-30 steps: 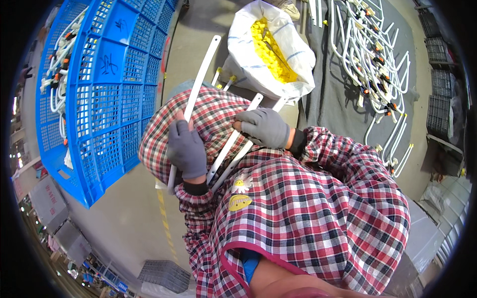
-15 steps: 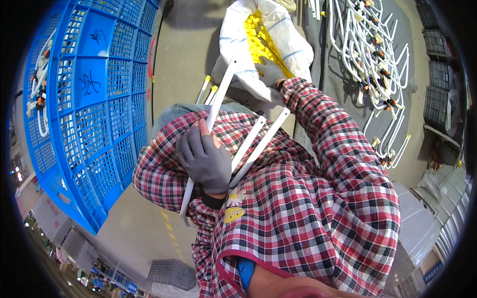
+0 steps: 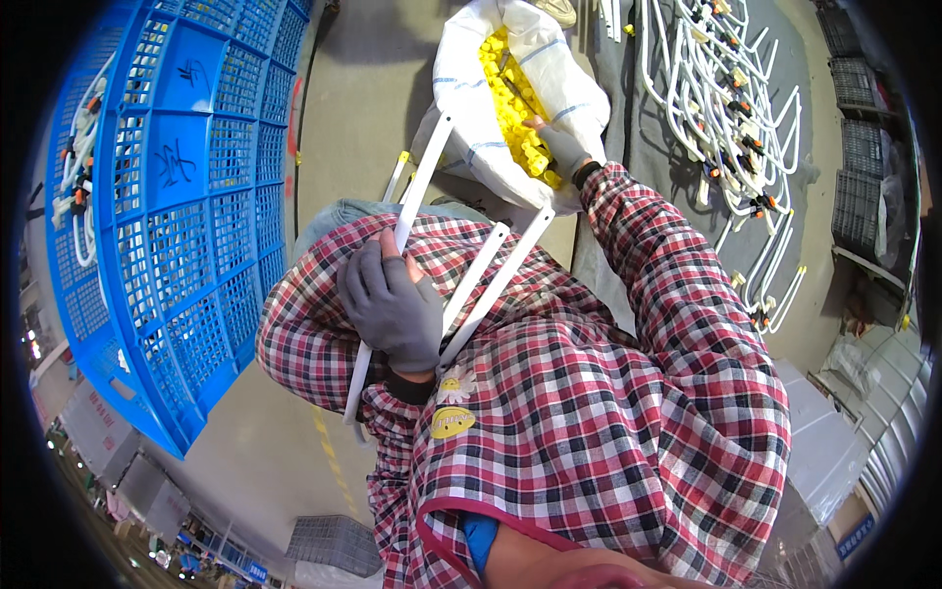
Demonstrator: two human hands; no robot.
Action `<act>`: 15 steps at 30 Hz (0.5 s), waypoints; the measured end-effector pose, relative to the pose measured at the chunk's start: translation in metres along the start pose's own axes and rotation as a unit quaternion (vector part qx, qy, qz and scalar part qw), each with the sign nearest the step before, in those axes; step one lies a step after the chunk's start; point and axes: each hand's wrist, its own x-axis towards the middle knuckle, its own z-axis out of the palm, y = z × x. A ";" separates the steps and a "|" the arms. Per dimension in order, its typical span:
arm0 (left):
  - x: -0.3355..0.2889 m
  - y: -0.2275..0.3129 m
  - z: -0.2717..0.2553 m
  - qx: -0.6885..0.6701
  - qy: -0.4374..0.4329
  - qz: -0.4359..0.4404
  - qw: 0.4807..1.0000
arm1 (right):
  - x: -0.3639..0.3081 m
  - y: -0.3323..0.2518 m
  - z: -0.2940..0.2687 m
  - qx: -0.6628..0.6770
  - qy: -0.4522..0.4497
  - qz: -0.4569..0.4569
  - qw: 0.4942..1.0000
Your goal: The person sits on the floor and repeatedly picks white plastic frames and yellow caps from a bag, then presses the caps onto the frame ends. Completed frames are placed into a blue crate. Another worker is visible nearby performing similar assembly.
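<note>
My gloved left hand (image 3: 394,309), its bare fingertips showing, is closed round a long white tube (image 3: 422,177) with a small hole near its upper end. Two more white tubes, one nearer (image 3: 476,275) and one farther right (image 3: 502,275), slant past that hand across my lap; their lower ends are hidden behind it. My gloved right hand (image 3: 563,147) reaches into an open white woven sack (image 3: 461,69) full of small yellow plastic pieces (image 3: 510,98). Its fingers are curled among the pieces, and whatever they hold is too hidden to make out.
A tall blue plastic crate (image 3: 182,236) stands at my left. On the right, many bent white tubes with black and orange fittings (image 3: 736,108) lie on a grey sheet. A white tube with a yellow end (image 3: 397,175) is beyond my knee. A grey crate (image 3: 334,545) sits at lower left.
My right hand has shifted a little to the right within the sack's mouth, its fingers more curled. The left hand and tubes have moved slightly left in the picture.
</note>
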 end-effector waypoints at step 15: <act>0.005 -0.009 0.022 0.004 0.009 0.029 1.000 | -0.013 -0.025 0.005 -0.040 0.066 0.008 0.997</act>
